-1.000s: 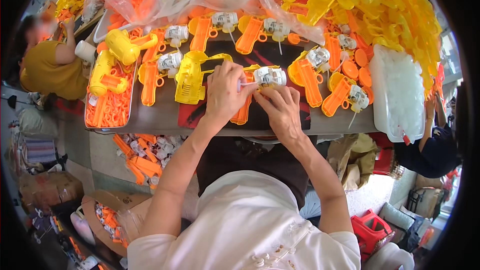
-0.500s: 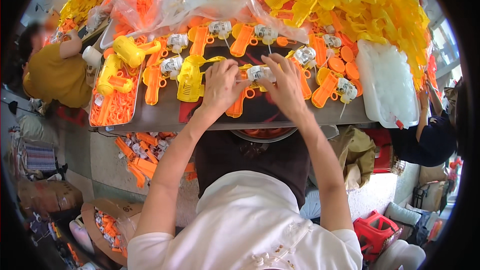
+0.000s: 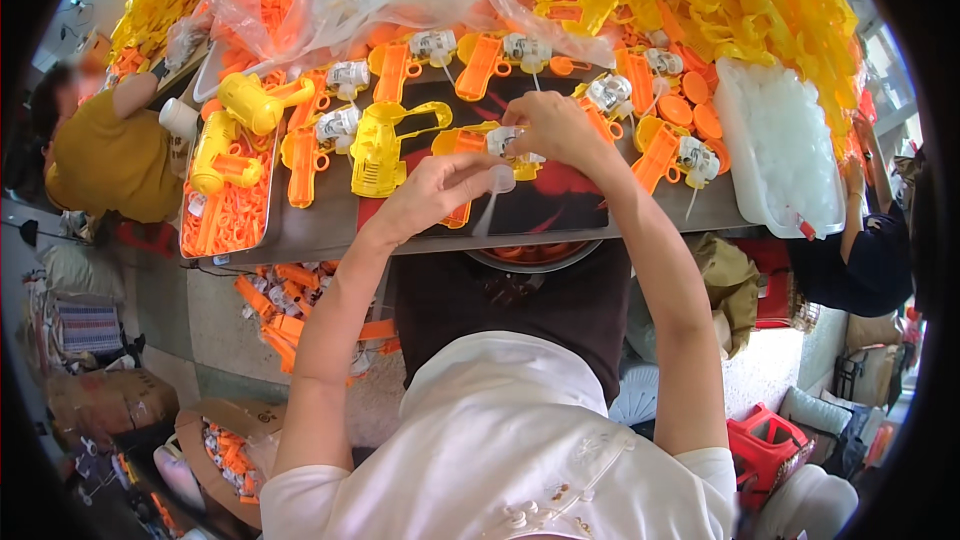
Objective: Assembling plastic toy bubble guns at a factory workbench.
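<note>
My left hand (image 3: 435,192) pinches a small clear round piece (image 3: 502,179) with a thin, blurred stem hanging below it. Just beyond it, on the dark mat, lies a half-built toy gun (image 3: 459,141) with a yellow shell and orange handle. My right hand (image 3: 562,126) reaches over from the right, its fingers closed on the white mechanism (image 3: 500,140) of that toy gun. Left of it rests an empty yellow shell half (image 3: 377,153) with a loop on top. Similar half-built toy guns (image 3: 657,160) with white mechanisms and thin stems surround the mat.
A tray of small orange parts (image 3: 230,220) stands at left, two yellow bodies (image 3: 252,103) on it. At right is a white tub of clear parts (image 3: 780,160). Yellow shells (image 3: 690,0) are heaped behind, beside a plastic bag (image 3: 370,0). Other people work at both sides.
My left hand has drawn back toward me and now holds the clear round piece. My right hand's fingers have come over the white mechanism.
</note>
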Tool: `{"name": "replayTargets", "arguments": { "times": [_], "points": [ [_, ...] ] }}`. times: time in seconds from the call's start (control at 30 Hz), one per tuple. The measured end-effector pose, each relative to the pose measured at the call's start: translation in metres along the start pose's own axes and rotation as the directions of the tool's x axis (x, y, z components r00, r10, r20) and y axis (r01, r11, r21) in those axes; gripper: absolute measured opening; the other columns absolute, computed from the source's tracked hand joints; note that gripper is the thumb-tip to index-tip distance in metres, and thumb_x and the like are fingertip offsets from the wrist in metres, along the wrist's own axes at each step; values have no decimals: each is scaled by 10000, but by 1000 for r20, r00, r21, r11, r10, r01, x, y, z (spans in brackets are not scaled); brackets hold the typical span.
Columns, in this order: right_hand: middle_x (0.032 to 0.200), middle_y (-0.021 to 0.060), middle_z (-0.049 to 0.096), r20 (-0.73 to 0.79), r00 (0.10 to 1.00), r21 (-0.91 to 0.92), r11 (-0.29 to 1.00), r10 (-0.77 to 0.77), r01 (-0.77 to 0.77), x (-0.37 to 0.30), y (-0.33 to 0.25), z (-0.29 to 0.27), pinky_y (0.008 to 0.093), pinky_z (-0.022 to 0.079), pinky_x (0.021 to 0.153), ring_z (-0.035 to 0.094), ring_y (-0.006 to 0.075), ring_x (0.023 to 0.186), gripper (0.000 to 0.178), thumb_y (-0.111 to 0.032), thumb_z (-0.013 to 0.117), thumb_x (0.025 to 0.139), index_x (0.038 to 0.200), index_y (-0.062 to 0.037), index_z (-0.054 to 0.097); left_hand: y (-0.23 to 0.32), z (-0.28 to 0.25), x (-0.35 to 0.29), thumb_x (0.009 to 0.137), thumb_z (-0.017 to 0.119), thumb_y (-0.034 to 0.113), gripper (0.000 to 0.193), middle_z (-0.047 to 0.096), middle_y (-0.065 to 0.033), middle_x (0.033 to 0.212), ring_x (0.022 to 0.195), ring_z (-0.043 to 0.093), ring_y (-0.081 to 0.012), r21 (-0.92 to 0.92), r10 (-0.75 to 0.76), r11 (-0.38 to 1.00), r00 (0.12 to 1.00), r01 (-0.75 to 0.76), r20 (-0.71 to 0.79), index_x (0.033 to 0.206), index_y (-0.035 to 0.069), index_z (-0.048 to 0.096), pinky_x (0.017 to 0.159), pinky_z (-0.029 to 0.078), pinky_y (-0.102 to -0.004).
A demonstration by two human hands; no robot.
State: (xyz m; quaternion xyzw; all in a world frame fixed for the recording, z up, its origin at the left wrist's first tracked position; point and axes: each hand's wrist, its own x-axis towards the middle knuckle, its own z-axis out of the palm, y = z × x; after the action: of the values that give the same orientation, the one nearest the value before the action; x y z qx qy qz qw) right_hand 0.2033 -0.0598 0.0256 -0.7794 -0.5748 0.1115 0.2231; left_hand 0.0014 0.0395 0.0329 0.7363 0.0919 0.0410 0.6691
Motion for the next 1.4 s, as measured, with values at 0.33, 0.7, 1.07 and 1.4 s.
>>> {"name": "replayTargets", "arguments": {
  "times": [0.33, 0.7, 1.07, 1.4],
  "points": [
    [916, 80, 719, 228, 960, -113, 983, 165, -142, 19, -10, -16, 404, 516, 775, 684, 290, 906, 391, -270, 809, 568, 912, -101, 732, 2, 16, -5, 933, 651, 90, 256, 703, -54, 1099, 964, 647, -115, 244, 21, 970, 997, -1, -80, 1170, -6, 669, 896, 509, -282],
    [963, 70, 719, 214, 960, -101, 982, 179, -161, 17, -8, -14, 406, 506, 801, 674, 278, 959, 415, -273, 819, 576, 947, -110, 730, -12, 37, -3, 846, 721, 80, 307, 663, -81, 915, 867, 646, -208, 552, 403, 811, 869, -193, -288, 1145, 37, 666, 794, 493, -327],
    [945, 49, 712, 156, 974, -139, 980, 165, -144, 14, -11, -8, 430, 470, 844, 661, 282, 981, 360, -253, 792, 581, 922, -151, 732, -29, 34, 24, 810, 696, 47, 238, 643, -62, 922, 863, 603, -246, 905, 653, 236, 748, -354, 122, 1038, 62, 630, 796, 449, -379],
    [937, 51, 704, 142, 982, -90, 989, 127, -115, 11, -6, -6, 415, 478, 798, 664, 276, 952, 330, -256, 774, 595, 898, -134, 724, -40, 30, 23, 798, 634, 0, 395, 591, -59, 1009, 947, 589, -260, 872, 601, 292, 785, -393, 153, 1174, 121, 638, 833, 451, -393]
  ]
}}
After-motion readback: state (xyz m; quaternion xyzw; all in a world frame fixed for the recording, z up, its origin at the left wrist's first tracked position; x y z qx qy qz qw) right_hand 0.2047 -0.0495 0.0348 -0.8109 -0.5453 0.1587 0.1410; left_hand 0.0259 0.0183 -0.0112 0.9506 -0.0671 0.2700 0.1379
